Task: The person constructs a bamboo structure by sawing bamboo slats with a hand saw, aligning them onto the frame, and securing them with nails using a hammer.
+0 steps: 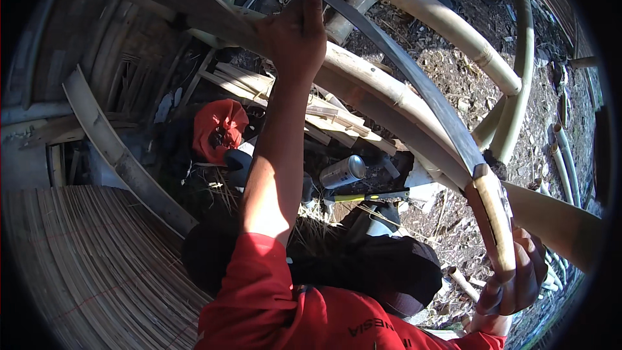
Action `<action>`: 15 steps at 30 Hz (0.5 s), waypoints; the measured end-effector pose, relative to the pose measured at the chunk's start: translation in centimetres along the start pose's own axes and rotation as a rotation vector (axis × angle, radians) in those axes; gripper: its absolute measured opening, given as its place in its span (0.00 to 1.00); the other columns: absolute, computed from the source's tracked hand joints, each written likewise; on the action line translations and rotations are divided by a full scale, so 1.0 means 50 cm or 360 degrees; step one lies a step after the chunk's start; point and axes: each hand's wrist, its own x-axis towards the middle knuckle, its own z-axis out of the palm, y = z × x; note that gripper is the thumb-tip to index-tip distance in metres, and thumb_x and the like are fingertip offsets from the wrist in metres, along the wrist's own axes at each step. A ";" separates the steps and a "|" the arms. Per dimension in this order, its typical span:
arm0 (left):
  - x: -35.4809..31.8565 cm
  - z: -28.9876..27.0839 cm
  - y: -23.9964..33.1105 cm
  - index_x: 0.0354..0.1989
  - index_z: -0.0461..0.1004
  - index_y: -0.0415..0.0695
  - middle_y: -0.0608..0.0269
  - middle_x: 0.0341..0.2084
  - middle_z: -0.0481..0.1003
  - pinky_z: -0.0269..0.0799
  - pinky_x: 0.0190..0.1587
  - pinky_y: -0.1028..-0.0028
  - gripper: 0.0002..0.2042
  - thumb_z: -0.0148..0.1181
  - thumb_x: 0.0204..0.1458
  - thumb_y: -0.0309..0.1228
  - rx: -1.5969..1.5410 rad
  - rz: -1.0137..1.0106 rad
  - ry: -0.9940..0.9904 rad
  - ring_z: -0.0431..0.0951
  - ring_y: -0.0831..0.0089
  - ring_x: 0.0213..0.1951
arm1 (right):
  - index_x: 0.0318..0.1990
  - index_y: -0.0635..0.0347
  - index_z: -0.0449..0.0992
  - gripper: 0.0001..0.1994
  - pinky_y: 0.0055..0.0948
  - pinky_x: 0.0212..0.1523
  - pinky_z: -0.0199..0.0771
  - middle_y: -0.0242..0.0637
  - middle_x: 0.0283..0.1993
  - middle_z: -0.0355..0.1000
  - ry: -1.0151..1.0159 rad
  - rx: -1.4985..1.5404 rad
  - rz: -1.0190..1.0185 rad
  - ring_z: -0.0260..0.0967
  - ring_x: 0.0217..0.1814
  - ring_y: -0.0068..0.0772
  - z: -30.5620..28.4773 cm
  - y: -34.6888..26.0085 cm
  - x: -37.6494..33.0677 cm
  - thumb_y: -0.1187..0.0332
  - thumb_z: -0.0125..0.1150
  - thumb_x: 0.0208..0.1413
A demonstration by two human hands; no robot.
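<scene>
Red bag [219,128] and metal can [343,171] sit mid-frame among split bamboo. Left hand [297,35], arm stretched up, presses the bamboo pole [389,100] at top centre. Right hand [518,275], lower right, is clenched round the long knife [414,78] by its wooden handle.

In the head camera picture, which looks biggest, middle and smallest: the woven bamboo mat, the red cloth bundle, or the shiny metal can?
1. Woven bamboo mat, biggest by far.
2. Red cloth bundle.
3. Metal can, smallest.
The fisheye lens bends things, so true sizes stay unsure.
</scene>
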 end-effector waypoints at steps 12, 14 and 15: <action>0.003 0.013 -0.025 0.21 0.78 0.39 0.59 0.12 0.75 0.69 0.25 0.68 0.19 0.56 0.64 0.36 0.0088 0.0045 0.0090 0.75 0.68 0.15 | 0.46 0.75 0.76 0.30 0.47 0.47 0.78 0.53 0.38 0.75 -0.0077 -0.0091 -0.0001 0.77 0.44 0.51 -0.024 0.003 -0.024 0.47 0.49 0.67; -0.004 0.015 0.014 0.21 0.78 0.41 0.60 0.11 0.74 0.67 0.24 0.68 0.19 0.56 0.64 0.37 0.0033 -0.0081 0.0004 0.74 0.67 0.14 | 0.45 0.75 0.77 0.30 0.46 0.46 0.78 0.53 0.38 0.76 0.0010 -0.0018 -0.0040 0.77 0.43 0.50 -0.014 -0.005 -0.001 0.47 0.50 0.66; 0.001 -0.028 0.000 0.21 0.78 0.41 0.59 0.12 0.74 0.67 0.24 0.68 0.19 0.56 0.64 0.37 0.0096 -0.0145 -0.0023 0.74 0.66 0.14 | 0.44 0.75 0.77 0.29 0.46 0.46 0.78 0.52 0.37 0.77 0.0134 0.0091 -0.0124 0.78 0.41 0.50 0.032 -0.009 0.038 0.48 0.52 0.65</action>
